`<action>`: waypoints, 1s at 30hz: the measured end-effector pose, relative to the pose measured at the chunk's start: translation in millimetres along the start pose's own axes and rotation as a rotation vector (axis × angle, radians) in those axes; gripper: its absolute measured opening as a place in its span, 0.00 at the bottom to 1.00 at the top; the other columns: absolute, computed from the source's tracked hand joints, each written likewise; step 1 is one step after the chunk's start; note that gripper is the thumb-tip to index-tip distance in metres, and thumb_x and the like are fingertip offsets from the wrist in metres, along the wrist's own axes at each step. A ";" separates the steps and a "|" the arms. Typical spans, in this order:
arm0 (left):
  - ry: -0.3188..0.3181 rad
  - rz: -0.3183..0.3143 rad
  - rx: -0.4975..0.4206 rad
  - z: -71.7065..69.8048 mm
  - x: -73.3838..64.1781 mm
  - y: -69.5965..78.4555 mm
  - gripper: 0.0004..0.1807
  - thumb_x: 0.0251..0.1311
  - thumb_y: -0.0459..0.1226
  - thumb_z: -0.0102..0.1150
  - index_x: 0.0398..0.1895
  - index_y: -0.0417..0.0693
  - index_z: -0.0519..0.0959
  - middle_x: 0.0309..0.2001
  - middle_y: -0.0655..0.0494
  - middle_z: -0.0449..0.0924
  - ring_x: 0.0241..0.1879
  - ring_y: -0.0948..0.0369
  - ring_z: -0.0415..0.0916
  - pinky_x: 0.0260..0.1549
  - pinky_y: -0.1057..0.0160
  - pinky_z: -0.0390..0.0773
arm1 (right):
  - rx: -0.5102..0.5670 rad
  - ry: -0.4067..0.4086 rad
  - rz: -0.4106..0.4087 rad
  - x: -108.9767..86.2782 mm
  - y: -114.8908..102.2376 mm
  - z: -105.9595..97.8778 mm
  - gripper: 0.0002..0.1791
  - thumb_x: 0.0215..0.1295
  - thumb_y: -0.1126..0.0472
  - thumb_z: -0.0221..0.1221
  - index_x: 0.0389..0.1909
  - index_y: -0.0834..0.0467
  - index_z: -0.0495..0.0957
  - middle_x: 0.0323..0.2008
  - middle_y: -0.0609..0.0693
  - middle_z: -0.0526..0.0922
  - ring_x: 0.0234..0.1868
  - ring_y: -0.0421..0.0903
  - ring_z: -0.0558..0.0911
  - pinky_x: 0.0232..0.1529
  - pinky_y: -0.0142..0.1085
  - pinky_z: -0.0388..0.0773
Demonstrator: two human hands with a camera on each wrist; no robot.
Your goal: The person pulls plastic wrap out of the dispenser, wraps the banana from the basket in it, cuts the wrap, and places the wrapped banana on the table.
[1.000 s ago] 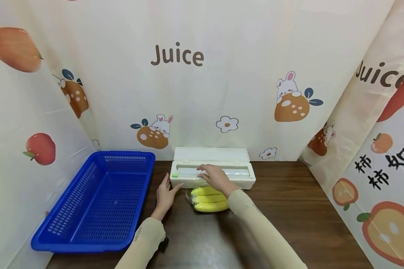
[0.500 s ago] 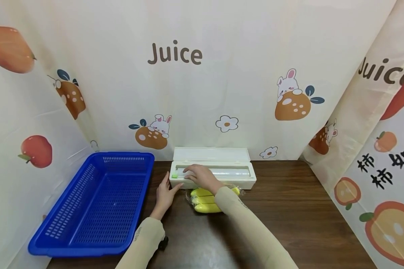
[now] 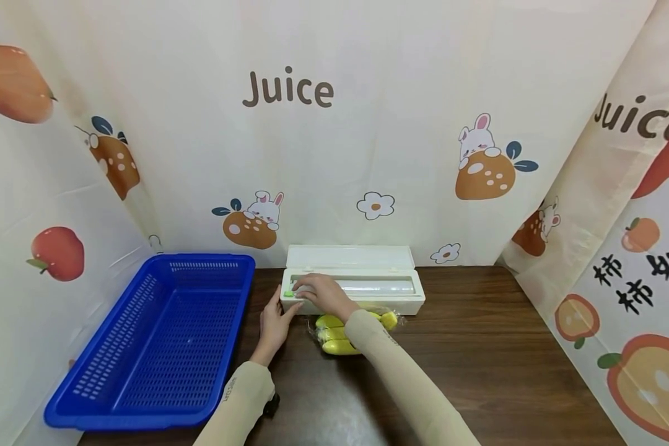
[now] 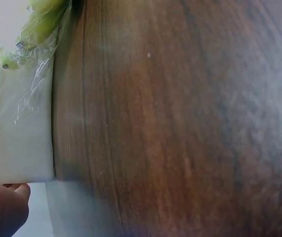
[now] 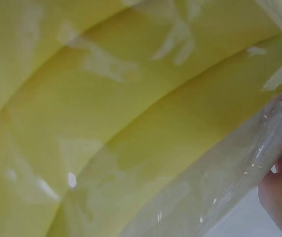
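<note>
A white plastic wrap dispenser lies on the table with its lid raised, a roll of cling film inside and a small green piece at its left end. My left hand touches its left corner, fingers along the end wall and thumb at the front. My right hand is over the left part of the roll, fingertips just right of the green piece; their contact is unclear. Bananas wrapped in clear film lie before the dispenser, partly under my right forearm. They fill the right wrist view.
A blue plastic basket stands on the left of the dark wooden table. A curtain printed with fruit and rabbits closes off the back, close behind the raised lid. A small black object is by my left cuff.
My right hand has slid left along the roll, from its middle to beside the green piece. My left hand stays at the dispenser's corner. The bananas' right ends have come into sight.
</note>
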State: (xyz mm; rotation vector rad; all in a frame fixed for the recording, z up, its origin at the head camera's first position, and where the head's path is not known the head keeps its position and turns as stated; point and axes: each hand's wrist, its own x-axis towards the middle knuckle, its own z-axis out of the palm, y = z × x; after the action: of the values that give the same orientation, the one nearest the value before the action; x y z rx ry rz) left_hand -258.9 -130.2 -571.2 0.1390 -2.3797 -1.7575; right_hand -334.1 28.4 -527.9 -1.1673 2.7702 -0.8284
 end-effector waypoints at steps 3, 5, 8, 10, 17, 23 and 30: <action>0.019 -0.003 -0.010 0.8 0.5 1.1 0.44 0.69 0.37 0.70 0.81 0.31 0.57 0.77 0.30 0.60 0.76 0.41 0.62 0.71 0.43 0.69 | 0.042 0.002 0.008 1.2 0.7 -0.1 0.13 0.76 0.55 0.62 0.55 0.54 0.86 0.58 0.51 0.87 0.61 0.50 0.84 0.65 0.45 0.79; 0.036 0.002 -0.011 1.6 1.7 0.2 0.43 0.69 0.37 0.70 0.80 0.30 0.59 0.76 0.30 0.61 0.75 0.40 0.63 0.70 0.43 0.70 | 0.066 0.006 0.008 1.6 0.1 -0.4 0.13 0.76 0.55 0.63 0.55 0.54 0.87 0.58 0.51 0.87 0.62 0.50 0.83 0.66 0.46 0.78; 0.057 0.001 -0.006 2.6 3.4 -1.7 0.41 0.69 0.36 0.70 0.79 0.31 0.62 0.76 0.31 0.64 0.74 0.40 0.64 0.68 0.43 0.71 | 0.091 0.021 0.004 3.2 -0.3 1.0 0.12 0.75 0.55 0.64 0.54 0.54 0.88 0.59 0.52 0.87 0.63 0.51 0.83 0.67 0.46 0.78; 0.062 -0.004 -0.002 2.8 4.1 -2.6 0.40 0.69 0.35 0.69 0.79 0.32 0.63 0.76 0.32 0.64 0.74 0.41 0.64 0.69 0.43 0.71 | 0.101 0.026 0.004 4.2 -0.6 2.1 0.12 0.75 0.55 0.65 0.53 0.55 0.88 0.60 0.53 0.87 0.64 0.52 0.83 0.68 0.46 0.77; 0.069 0.006 -0.002 1.9 4.8 -3.0 0.41 0.69 0.33 0.69 0.81 0.36 0.61 0.76 0.33 0.64 0.74 0.41 0.65 0.69 0.41 0.70 | 0.106 0.040 0.013 6.2 -0.9 5.0 0.09 0.74 0.57 0.66 0.48 0.55 0.88 0.59 0.53 0.87 0.63 0.52 0.83 0.67 0.45 0.78; 0.083 0.008 0.003 0.3 4.0 -3.1 0.40 0.67 0.33 0.71 0.80 0.41 0.65 0.74 0.36 0.68 0.73 0.43 0.67 0.68 0.42 0.71 | 0.105 0.045 0.018 5.4 -1.4 5.4 0.07 0.74 0.57 0.66 0.45 0.55 0.89 0.60 0.54 0.86 0.64 0.52 0.83 0.67 0.44 0.78; 0.079 0.034 -0.028 1.5 6.1 -5.8 0.40 0.66 0.31 0.71 0.79 0.38 0.65 0.73 0.37 0.70 0.71 0.46 0.71 0.64 0.51 0.76 | 0.130 0.044 0.045 2.9 -2.8 5.0 0.07 0.74 0.58 0.65 0.44 0.56 0.89 0.61 0.55 0.86 0.64 0.53 0.83 0.67 0.47 0.78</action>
State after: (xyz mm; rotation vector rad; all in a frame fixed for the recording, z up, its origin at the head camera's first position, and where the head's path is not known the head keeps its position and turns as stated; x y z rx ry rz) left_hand -265.3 -131.7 -576.6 0.1606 -2.2883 -1.7361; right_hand -333.3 22.5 -530.3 -1.0747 2.7181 -1.0238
